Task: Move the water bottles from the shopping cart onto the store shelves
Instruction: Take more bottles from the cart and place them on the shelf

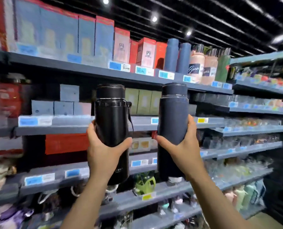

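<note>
Left grip point(102, 149) holding one black bottle point(111, 123), right grip point(183, 146) holding one navy bottle point(172, 119)

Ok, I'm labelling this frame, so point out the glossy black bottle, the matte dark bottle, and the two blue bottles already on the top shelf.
glossy black bottle point(111, 119): head view, on its upper body.
matte dark bottle point(173, 116): head view, on its body.
two blue bottles point(171, 54): head view, on the left one's body.

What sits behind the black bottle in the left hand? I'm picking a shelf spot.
Behind the black bottle, held by the left hand, green boxes and grey boxes show beside it. Directly behind it is covered.
</note>
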Motion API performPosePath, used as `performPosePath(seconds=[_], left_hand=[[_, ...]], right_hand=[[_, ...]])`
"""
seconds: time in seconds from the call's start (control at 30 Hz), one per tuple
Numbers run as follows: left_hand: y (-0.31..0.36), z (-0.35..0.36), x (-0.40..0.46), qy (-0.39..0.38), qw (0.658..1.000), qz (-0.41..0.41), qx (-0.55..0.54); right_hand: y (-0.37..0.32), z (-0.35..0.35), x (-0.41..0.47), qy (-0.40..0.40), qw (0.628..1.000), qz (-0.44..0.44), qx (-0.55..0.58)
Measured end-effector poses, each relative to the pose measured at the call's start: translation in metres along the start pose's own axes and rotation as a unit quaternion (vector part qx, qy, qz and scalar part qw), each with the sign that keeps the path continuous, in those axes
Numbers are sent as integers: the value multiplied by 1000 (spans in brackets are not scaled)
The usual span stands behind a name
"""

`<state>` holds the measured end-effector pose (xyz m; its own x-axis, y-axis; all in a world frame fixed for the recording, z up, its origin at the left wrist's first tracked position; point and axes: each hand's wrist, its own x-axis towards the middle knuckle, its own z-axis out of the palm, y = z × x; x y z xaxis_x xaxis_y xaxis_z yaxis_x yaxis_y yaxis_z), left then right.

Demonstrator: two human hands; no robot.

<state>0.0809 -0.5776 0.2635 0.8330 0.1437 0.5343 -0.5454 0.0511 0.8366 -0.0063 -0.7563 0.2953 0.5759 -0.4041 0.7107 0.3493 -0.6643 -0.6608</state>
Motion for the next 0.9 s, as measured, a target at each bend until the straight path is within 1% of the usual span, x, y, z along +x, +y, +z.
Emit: performPosePath(seconds=[0.13,0.33,0.47,0.63,0.77,0.9], left_hand=[[3,41,60,2,999,43,-10],[16,83,114,22,996,88,13],[26,100,138,54,991,119,39],[47,116,157,108,979,158,69],[63,138,175,133,971,190,62],[80,171,191,139,964,220,53]], right_hand=[[26,16,80,7,999,-25,27],[51,22,177,25,990,-36,136],[55,22,251,37,973,-55,220],[52,21,344,54,949,-118,288],[41,26,413,55,931,-163,322],[38,40,467,46,924,-188,331]])
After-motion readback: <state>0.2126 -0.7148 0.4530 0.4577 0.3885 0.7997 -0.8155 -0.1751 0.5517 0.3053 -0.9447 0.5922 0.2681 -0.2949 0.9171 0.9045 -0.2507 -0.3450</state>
